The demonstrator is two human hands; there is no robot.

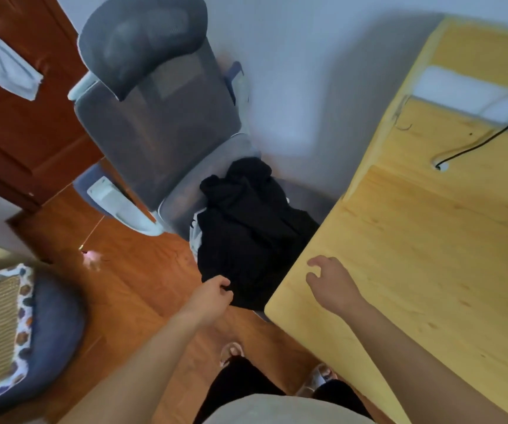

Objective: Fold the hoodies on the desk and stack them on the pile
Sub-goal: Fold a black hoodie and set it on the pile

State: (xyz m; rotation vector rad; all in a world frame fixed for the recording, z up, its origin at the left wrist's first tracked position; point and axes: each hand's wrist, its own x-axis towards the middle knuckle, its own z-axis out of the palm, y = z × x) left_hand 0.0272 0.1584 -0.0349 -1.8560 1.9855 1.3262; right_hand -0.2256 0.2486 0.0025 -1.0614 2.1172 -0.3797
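Left hand (213, 296) pinched the black hoodie (246, 234) (heaped on the chair (154, 123)), right hand (332, 284) hovered loose-fingered over the desk (430, 255).

A heap of hoodies (251, 231) lay on the seat of a chair (157, 117), just left of the desk (430, 255). The left hand (213, 296) pinched the heap's near edge; the right hand (330, 284) hovered over the desk's near left corner. A cushion (23, 335) sat far left on the floor (130, 289).
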